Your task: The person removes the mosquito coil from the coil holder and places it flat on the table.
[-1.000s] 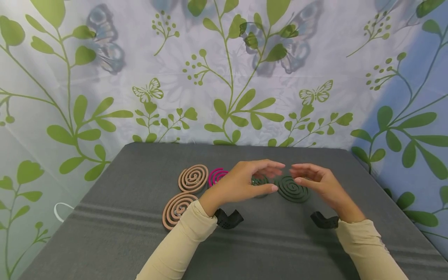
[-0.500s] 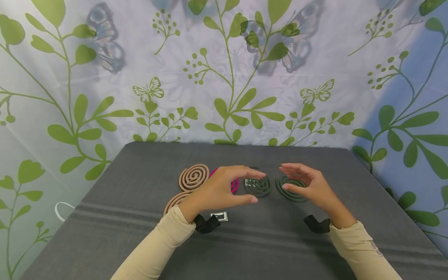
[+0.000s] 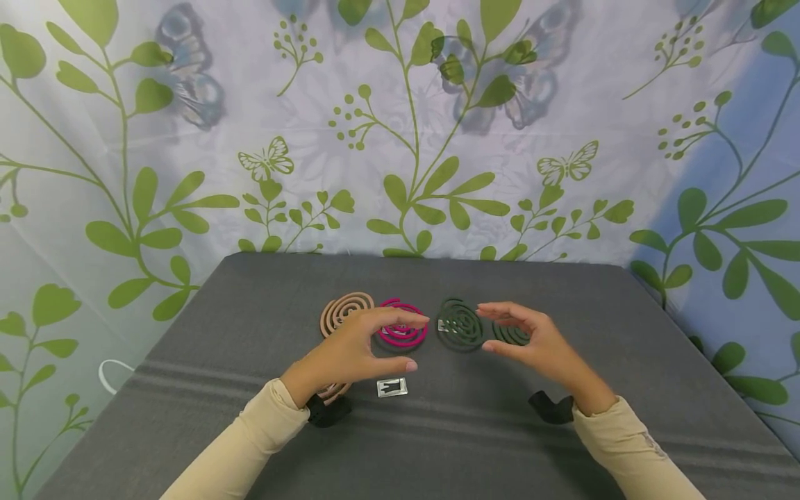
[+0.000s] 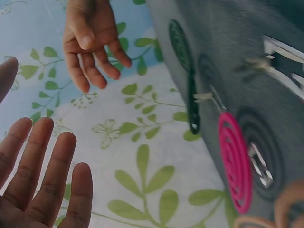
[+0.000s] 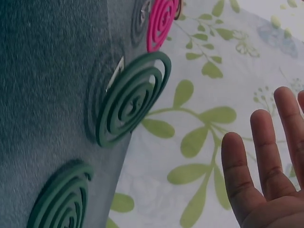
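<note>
Both hands hover above the table with relaxed, spread fingers and hold nothing. My left hand (image 3: 346, 347) is over the left side, partly covering a far tan mosquito coil (image 3: 337, 305) and a nearer tan coil (image 3: 335, 393). Just beyond its fingertips is a pink mosquito coil (image 3: 403, 344), raised on a small metal stand (image 5: 144, 13). My right hand (image 3: 531, 337) partly hides the right green coil (image 3: 507, 336). Between the hands, farther back, another green mosquito coil (image 3: 465, 323) also sits raised on a stand. A loose metal coil stand (image 3: 381, 390) lies nearer me.
Grey cloth covers the table (image 3: 462, 444). A leaf-and-butterfly printed curtain (image 3: 400, 139) hangs behind it and along both sides. At the left edge a white loop (image 3: 103, 378) shows. Black mounts (image 3: 550, 408) sit at both wrists.
Both hands have drawn left and slightly apart, the left one farther. The pink coil, the middle green coil and the loose metal stand have come into view; the coils have stayed put.
</note>
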Motion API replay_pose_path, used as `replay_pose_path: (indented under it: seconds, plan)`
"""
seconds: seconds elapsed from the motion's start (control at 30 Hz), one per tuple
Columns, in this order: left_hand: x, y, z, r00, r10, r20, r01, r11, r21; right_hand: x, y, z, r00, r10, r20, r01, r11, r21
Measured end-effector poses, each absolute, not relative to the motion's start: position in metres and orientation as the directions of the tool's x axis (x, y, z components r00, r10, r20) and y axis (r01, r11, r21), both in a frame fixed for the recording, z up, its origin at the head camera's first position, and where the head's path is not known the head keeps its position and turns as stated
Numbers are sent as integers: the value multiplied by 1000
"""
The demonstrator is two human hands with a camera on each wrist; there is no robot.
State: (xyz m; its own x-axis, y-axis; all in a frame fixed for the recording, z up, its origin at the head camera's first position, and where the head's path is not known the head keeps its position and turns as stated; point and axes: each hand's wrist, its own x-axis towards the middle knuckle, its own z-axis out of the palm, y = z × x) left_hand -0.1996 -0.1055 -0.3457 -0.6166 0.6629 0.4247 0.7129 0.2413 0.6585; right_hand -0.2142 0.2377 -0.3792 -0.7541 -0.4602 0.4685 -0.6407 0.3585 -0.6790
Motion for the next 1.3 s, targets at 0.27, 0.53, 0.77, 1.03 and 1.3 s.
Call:
replay_pose_path:
  seconds: [0.27, 0.53, 0.77, 1.03, 1.3]
  plan:
    - [-198, -131, -358, -648, 649, 399, 689, 276, 670, -217, 225, -387, -749, -520, 410, -625, 354, -696]
    - [-200, -154, -368, -693, 616, 376, 644, 294, 706, -217, 213, -396, -737, -559, 379, -626, 353, -695]
    - [-204, -178, -370, -749, 582, 316, 572, 328, 752, -215, 201, -401, -756, -569, 323, -579, 353, -735]
    - [-214, -207, -374, -770, 574, 278, 533, 339, 776, -214, 188, -405, -766, -585, 265, -536, 355, -766]
    - [-226, -234, -382, -794, 576, 194, 434, 314, 844, -216, 177, -406, -761, -603, 238, -520, 349, -779]
